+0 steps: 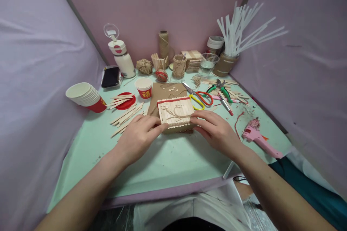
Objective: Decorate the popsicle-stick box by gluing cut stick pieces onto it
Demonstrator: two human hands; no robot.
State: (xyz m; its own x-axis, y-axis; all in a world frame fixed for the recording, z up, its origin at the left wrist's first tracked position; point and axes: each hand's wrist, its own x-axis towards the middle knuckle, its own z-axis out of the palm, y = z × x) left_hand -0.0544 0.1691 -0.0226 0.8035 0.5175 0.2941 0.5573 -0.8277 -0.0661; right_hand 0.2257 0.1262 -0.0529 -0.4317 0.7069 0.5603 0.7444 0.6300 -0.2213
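Note:
A small box made of wooden craft sticks (176, 113), with a red-edged lid and twine decoration on top, sits on the mint-green table (168, 158). My left hand (139, 135) grips its near-left corner with curled fingers. My right hand (215, 130) holds its right side, fingers resting on the lid's edge. Both hands are closed on the box.
Loose craft sticks (126, 115) and a stack of paper cups (85, 96) lie to the left. Scissors (199, 97), green pliers (221, 90) and a pink glue gun (257, 137) are to the right. A bottle (121, 56), twine (144, 66) and glue sticks in a jar (230, 48) line the back.

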